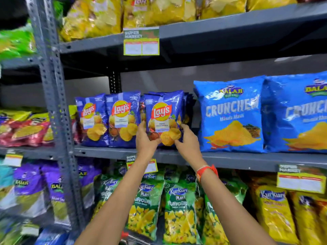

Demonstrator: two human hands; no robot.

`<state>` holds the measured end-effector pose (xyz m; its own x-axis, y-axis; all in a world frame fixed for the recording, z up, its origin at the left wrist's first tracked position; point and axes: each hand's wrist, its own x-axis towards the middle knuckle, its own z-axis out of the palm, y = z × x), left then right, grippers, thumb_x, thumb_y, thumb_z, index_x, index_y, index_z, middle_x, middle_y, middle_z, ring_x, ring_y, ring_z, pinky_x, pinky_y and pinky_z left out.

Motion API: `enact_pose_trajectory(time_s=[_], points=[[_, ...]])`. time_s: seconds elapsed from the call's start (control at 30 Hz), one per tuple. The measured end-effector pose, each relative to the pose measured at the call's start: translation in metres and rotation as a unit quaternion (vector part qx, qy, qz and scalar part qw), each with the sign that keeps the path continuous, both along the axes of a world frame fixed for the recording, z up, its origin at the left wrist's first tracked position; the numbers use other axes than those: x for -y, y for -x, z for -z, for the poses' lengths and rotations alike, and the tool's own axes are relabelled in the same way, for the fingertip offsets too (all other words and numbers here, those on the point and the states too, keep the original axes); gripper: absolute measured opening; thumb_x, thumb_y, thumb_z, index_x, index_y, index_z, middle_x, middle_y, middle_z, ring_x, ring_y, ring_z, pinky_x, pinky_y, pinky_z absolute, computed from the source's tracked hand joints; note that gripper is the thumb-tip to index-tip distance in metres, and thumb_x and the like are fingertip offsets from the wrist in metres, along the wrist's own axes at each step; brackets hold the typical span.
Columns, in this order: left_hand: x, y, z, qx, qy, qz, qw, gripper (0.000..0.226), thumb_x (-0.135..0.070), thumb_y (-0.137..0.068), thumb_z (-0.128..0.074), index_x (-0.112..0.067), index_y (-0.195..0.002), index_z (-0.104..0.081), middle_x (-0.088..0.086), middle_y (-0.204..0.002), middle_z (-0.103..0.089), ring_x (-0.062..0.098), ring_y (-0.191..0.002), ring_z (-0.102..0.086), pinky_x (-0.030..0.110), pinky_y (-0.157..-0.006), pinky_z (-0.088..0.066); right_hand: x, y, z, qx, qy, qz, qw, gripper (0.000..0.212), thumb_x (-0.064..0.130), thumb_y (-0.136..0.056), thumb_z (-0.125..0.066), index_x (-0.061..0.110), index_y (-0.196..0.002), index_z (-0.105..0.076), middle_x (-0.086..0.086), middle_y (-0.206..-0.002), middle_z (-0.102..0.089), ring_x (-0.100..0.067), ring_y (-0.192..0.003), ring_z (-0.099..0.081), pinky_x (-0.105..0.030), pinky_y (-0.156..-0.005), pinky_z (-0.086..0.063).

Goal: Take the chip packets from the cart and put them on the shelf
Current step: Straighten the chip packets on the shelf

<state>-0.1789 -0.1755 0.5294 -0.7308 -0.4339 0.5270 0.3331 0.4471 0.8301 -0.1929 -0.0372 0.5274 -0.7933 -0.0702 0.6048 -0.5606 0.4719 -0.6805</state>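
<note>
A dark blue Lay's chip packet [163,112] stands upright at the front of the middle grey shelf [106,152]. My left hand [146,140] grips its lower left corner. My right hand [188,141] holds its lower right edge. More blue Lay's packets stand directly behind it. Two matching Lay's packets [108,119] stand side by side to its left. The cart is out of view.
Large light blue Crunchem bags [230,115] fill the shelf to the right. Yellow chip bags [159,9] sit on the shelf above, green Kurkure packets [178,209] on the one below. A perforated grey upright [58,110] stands at left. Price tags [141,41] hang from shelf edges.
</note>
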Motion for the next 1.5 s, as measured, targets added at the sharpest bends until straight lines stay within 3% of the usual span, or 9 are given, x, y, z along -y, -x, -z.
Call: enact_pose_trajectory(time_s=[0.17,0.43,0.63,0.77,0.87,0.97,1.1,1.3,1.5], points=[[0.009,-0.004,0.003,0.005,0.028,-0.005,1.0,0.092,-0.009,-0.066,-0.079,-0.014,-0.141,-0.026,0.015,-0.139,-0.04,0.034,-0.126,-0.043,0.054,-0.104,-0.04,0.01,0.0,0.001,-0.012,-0.017,0.02,1.0,0.065,0.003,-0.08,-0.059,0.016,-0.139,-0.037,-0.02,-0.118,-0.063,-0.038,-0.111,-0.057,-0.047,-0.089,-0.05],[0.007,-0.01,0.006,-0.012,0.001,0.011,1.0,0.086,-0.007,-0.068,-0.077,-0.016,-0.139,-0.03,0.013,-0.142,-0.04,0.031,-0.128,-0.044,0.051,-0.104,-0.042,0.002,-0.007,0.003,-0.01,-0.012,0.01,1.0,0.065,0.005,-0.08,-0.061,0.017,-0.139,-0.036,-0.017,-0.128,-0.058,-0.033,-0.117,-0.055,-0.045,-0.095,-0.049],[-0.029,-0.035,-0.004,-0.151,0.007,-0.072,0.986,0.053,-0.005,-0.078,-0.062,-0.016,-0.127,-0.044,0.006,-0.127,-0.045,0.014,-0.104,-0.045,0.036,-0.089,-0.045,-0.048,-0.033,-0.02,-0.122,0.126,0.054,0.983,0.045,0.003,-0.082,-0.056,0.015,-0.126,-0.05,-0.008,-0.12,-0.062,-0.024,-0.106,-0.059,-0.047,-0.09,-0.053],[-0.078,-0.038,-0.017,-0.238,0.031,0.009,0.971,0.041,-0.003,-0.077,-0.059,-0.012,-0.116,-0.051,-0.007,-0.108,-0.051,0.018,-0.099,-0.055,0.029,-0.084,-0.049,-0.106,-0.04,-0.033,-0.185,0.185,0.214,0.941,0.043,0.003,-0.075,-0.058,0.016,-0.117,-0.058,-0.005,-0.121,-0.063,-0.029,-0.109,-0.055,-0.029,-0.083,-0.043],[-0.118,-0.027,-0.022,-0.166,0.082,0.118,0.976,0.062,-0.006,-0.076,-0.066,-0.01,-0.131,-0.039,0.003,-0.128,-0.047,0.019,-0.118,-0.048,0.027,-0.099,-0.043,-0.147,-0.03,-0.03,-0.147,0.137,0.275,0.94,0.055,0.011,-0.072,-0.065,0.015,-0.125,-0.051,-0.01,-0.131,-0.053,-0.033,-0.116,-0.045,-0.021,-0.068,-0.024],[-0.142,-0.006,-0.021,-0.027,0.107,0.146,0.983,0.098,-0.008,-0.067,-0.077,-0.004,-0.143,-0.014,0.014,-0.152,-0.025,0.026,-0.14,-0.026,0.033,-0.113,-0.024,-0.177,-0.017,-0.02,-0.039,0.07,0.238,0.968,0.077,0.014,-0.07,-0.072,0.01,-0.138,-0.036,-0.019,-0.138,-0.044,-0.038,-0.125,-0.04,-0.037,-0.091,-0.035],[-0.149,0.006,-0.017,0.08,0.089,0.179,0.977,0.103,-0.004,-0.066,-0.077,-0.006,-0.144,-0.01,0.014,-0.145,-0.04,0.029,-0.13,-0.041,0.028,-0.094,-0.036,-0.194,-0.009,-0.011,0.051,0.025,0.169,0.984,0.089,0.014,-0.07,-0.075,0.008,-0.144,-0.025,-0.019,-0.143,-0.042,-0.035,-0.13,-0.042,-0.039,-0.101,-0.038],[-0.157,0.001,-0.01,0.013,0.078,0.18,0.981,0.089,-0.001,-0.069,-0.075,-0.013,-0.141,-0.025,0.011,-0.134,-0.053,0.012,-0.102,-0.048,0.016,-0.073,-0.035,-0.2,-0.01,-0.003,0.008,0.03,0.182,0.983,0.085,0.011,-0.073,-0.074,0.014,-0.144,-0.028,-0.015,-0.141,-0.043,-0.033,-0.122,-0.048,-0.039,-0.088,-0.042],[-0.162,0.005,-0.001,-0.02,0.049,0.165,0.985,0.085,-0.003,-0.069,-0.076,-0.013,-0.139,-0.028,0.01,-0.135,-0.052,0.01,-0.105,-0.048,0.026,-0.082,-0.038,-0.205,-0.004,0.004,-0.017,0.042,0.166,0.985,0.082,0.01,-0.073,-0.077,0.015,-0.14,-0.031,-0.012,-0.142,-0.045,-0.028,-0.127,-0.046,-0.038,-0.095,-0.044]])
